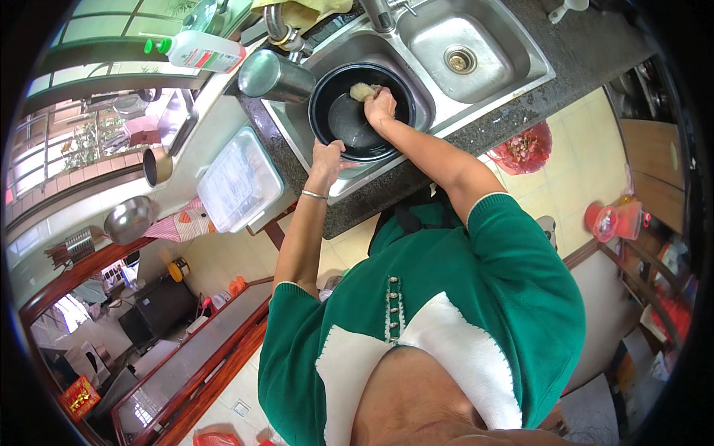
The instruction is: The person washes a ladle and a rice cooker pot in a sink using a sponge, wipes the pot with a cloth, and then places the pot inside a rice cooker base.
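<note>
A round black pot (346, 119) sits in the left basin of a steel double sink (426, 93). At its near left rim, my left hand (327, 157) is closed on the edge, thumb on the inner side. My right hand (380, 106) reaches inside and grips a pale yellowish scrubbing pad (361, 92) against the pot's far inner wall. The pot's inside looks dark and wet. Much of its outside is hidden by the basin.
Left of the pot stands a metal cylinder (269, 76), and beyond it a white bottle with a green top (204, 52). A faucet (379, 15) rises behind the sink. A clear plastic box (239, 180) is at the left; a red bag-lined bin (526, 149) stands on the floor.
</note>
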Motion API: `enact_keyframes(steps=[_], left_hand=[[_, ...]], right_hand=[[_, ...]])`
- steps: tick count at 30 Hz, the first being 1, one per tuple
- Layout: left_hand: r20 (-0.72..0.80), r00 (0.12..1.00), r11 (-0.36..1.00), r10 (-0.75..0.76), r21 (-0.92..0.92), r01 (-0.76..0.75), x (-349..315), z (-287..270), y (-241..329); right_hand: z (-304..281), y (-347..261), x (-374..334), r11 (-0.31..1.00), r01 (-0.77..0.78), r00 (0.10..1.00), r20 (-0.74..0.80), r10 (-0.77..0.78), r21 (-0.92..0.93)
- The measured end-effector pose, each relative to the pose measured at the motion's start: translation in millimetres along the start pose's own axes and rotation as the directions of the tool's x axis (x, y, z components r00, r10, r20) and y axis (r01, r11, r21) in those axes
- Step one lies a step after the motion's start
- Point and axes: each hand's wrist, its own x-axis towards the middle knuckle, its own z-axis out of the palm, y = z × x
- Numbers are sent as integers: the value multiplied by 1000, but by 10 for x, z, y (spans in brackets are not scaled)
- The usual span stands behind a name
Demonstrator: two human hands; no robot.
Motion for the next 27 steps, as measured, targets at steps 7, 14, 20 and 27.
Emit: enact_keyframes(steps=[7, 14, 20, 27], left_hand=[[112, 987, 980, -119, -149, 135, -93, -1, -80], [159, 985, 982, -68, -164, 95, 22, -92, -45], [123, 991, 998, 59, -2, -59, 96, -208, 232], [31, 994, 987, 102, 123, -105, -45, -185, 375]], right_hand=[[255, -363, 24, 728, -409, 904, 350, 244, 550], [28, -604, -318, 970, -33, 563, 807, -181, 240], [-362, -396, -271, 906, 417, 134, 991, 15, -70], [-611, -380, -105, 104, 967, 239, 970, -39, -234]])
